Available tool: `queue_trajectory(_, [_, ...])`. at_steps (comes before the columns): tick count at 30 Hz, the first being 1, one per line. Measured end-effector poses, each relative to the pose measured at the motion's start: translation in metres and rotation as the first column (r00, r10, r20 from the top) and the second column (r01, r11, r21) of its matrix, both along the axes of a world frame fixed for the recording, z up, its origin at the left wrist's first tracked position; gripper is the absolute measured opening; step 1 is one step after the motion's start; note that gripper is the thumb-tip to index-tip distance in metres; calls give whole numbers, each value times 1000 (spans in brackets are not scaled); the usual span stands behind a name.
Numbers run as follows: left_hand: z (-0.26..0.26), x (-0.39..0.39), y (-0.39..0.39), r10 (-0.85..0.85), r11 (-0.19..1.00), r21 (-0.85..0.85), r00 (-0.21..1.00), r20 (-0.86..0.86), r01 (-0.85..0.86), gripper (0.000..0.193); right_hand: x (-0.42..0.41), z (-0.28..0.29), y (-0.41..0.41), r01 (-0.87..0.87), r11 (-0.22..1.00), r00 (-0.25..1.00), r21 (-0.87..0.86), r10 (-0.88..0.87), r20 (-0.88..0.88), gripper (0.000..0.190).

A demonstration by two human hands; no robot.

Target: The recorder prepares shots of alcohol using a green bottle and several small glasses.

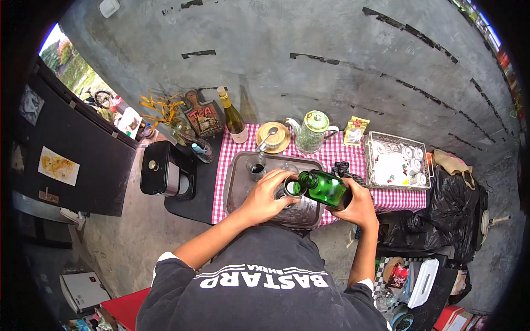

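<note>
Over a brown serving tray (238, 182), my left hand (265, 198) holds a clear glass (293, 188) with its mouth up. My right hand (357, 202) grips a green glass bottle (329, 190), tilted left, its mouth at the rim of that glass. Whether liquid is flowing cannot be made out. A stemmed glass (256, 166) with dark liquid stands at the tray's back left. Another clear glass (289, 167) is partly hidden behind my left hand. Glassware below my left hand is also mostly covered.
Behind the tray are a corked wine bottle (234, 122), a spoon (268, 138) on a round wooden lid (283, 142), a floral teapot (312, 134) and yellow packets (355, 131). A wire basket (370, 182) of white cups stands right, a black coffee machine (159, 169) left. Dark cloth (341, 169) lies near my right hand.
</note>
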State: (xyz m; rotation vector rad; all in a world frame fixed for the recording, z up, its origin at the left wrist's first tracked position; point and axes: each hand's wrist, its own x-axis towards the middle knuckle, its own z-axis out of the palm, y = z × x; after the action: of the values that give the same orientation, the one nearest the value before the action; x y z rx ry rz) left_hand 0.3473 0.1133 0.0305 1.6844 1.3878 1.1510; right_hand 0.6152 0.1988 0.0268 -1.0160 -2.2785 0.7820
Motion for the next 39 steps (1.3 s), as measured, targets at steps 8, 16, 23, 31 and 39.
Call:
queue_trajectory(8, [-9, 1, 1, 30, 995, 98, 997, -72, -23, 54, 1, -8, 0, 45, 999, 998, -24, -46, -38, 71])
queue_trajectory(16, [-2, -10, -2, 53, 998, -33, 998, 42, -52, 52, -11, -24, 4, 111, 985, 978, -134, -132, -162, 64])
queue_trajectory(23, [1, -39, -9, 113, 990, -92, 986, 119, -103, 53, -37, -51, 9, 148, 965, 936, -215, -207, -286, 65])
queue_trajectory(31, [6, -93, -30, 197, 977, -124, 954, 228, -172, 57, -97, -67, 3, 40, 933, 901, -357, -188, -391, 70])
queue_trajectory(39, [1, -166, -58, 251, 966, -134, 932, 259, -223, 54, -184, -67, -30, 22, 875, 869, -484, -256, -424, 73])
